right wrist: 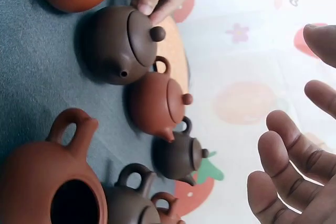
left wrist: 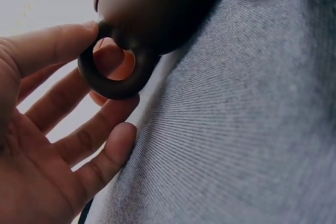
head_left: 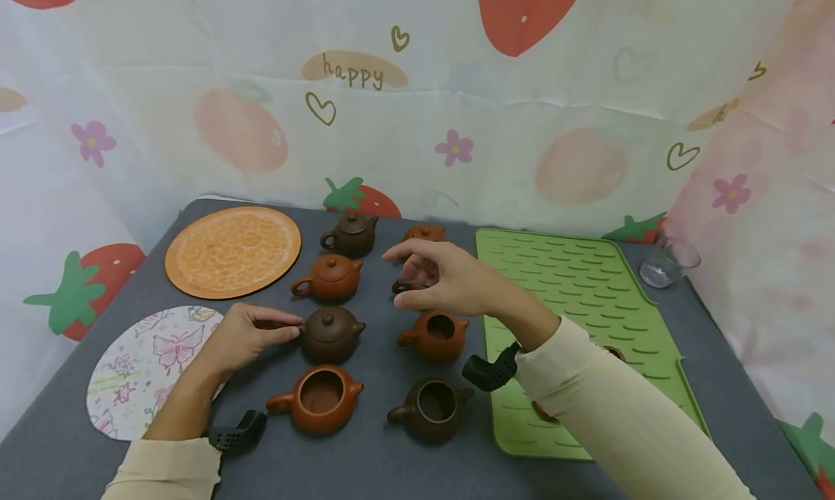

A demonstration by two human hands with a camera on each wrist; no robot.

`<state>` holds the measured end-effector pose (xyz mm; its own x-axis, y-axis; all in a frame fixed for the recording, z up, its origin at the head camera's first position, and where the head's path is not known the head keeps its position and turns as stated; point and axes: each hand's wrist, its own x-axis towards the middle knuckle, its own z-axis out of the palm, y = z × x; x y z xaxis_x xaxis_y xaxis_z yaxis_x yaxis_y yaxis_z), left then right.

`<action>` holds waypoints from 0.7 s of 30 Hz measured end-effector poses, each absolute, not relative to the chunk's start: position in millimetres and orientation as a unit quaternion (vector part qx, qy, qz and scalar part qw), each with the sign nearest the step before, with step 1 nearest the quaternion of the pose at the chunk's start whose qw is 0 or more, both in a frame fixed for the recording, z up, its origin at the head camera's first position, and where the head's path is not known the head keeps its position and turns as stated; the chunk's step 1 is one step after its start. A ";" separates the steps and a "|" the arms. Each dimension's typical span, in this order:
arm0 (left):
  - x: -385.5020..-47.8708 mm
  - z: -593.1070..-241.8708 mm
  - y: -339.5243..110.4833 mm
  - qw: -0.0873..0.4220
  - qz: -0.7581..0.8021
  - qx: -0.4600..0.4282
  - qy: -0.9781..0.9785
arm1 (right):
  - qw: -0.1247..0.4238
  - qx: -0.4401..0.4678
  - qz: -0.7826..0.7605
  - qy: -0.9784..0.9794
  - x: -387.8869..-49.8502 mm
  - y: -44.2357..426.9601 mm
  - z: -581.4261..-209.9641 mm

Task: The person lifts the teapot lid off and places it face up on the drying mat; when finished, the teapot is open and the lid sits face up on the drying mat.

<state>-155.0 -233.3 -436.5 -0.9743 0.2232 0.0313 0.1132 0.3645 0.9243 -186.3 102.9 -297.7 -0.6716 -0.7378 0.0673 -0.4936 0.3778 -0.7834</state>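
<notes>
A dark brown lidded teapot (head_left: 329,340) stands on the grey tabletop in the left column of teapots. My left hand (head_left: 238,340) pinches its ring handle (left wrist: 107,87) between thumb and fingers. My right hand (head_left: 450,275) hovers over the right column, fingers spread and loosely bent, holding nothing. Beneath it a dark teapot (head_left: 401,286) is mostly hidden. Nearby is a reddish lidless teapot (head_left: 417,338). Another reddish lidless teapot (head_left: 320,424) and a dark lidless one (head_left: 433,435) stand nearest me. Behind the pinched teapot are a reddish lidded teapot (head_left: 333,279) and a dark lidded one (head_left: 352,235).
A green ridged mat (head_left: 554,268) lies at the right, with reddish-brown pieces (head_left: 543,411) partly hidden under my right arm. A clear glass vessel (head_left: 662,268) stands beyond it. Two round mats, one orange (head_left: 231,250) and one with butterflies (head_left: 124,369), lie at the left.
</notes>
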 end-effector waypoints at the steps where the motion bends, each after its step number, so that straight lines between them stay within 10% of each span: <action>1: -155.0 -436.4 -233.1 0.050 0.553 0.101 0.825 | 0.149 -0.379 -0.412 0.815 -187.9 100.8 -299.7; 21: -154.4 -435.2 -233.1 0.053 0.547 0.098 0.830 | 0.188 -0.379 -0.412 0.807 -199.5 47.7 -332.3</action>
<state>-154.4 -233.1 -435.2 -0.9752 0.2204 0.0200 0.1054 0.3830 0.9177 -199.5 47.7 -332.3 -0.6423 -0.7664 0.0099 -0.4572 0.3728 -0.8075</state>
